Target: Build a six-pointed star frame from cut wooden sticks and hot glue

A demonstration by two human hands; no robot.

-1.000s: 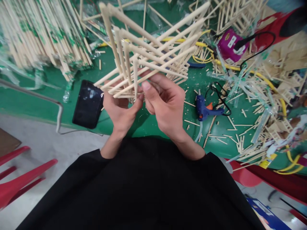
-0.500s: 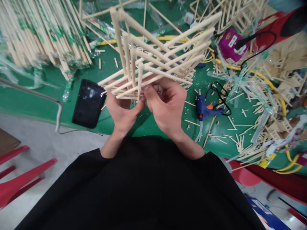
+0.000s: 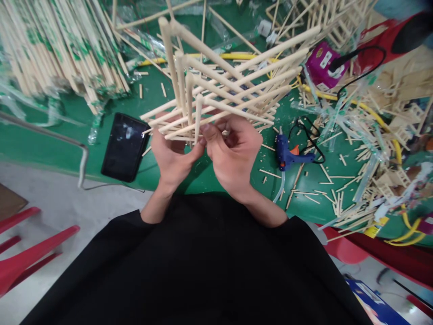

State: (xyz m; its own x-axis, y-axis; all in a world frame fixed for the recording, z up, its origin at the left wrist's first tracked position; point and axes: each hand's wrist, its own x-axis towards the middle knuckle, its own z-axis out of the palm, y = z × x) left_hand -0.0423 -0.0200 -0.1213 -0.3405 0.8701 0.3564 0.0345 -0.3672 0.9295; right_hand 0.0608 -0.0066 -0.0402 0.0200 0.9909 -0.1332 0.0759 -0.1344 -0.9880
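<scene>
A black tablet (image 3: 123, 146) lies on the green table (image 3: 40, 153) near a bent metal tube (image 3: 43, 130). Over right, a purple box (image 3: 326, 65) has a black plug in it — a yellow cable (image 3: 372, 113) runs past. Lower down: a red chair (image 3: 50, 250) at left, a blue box (image 3: 372, 298) at right.

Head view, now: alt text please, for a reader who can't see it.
A person's left hand and right hand hold a lattice of wooden sticks above a green table. A black flat device lies to the left, a blue glue gun to the right. Bundled sticks fill the upper left.
</scene>
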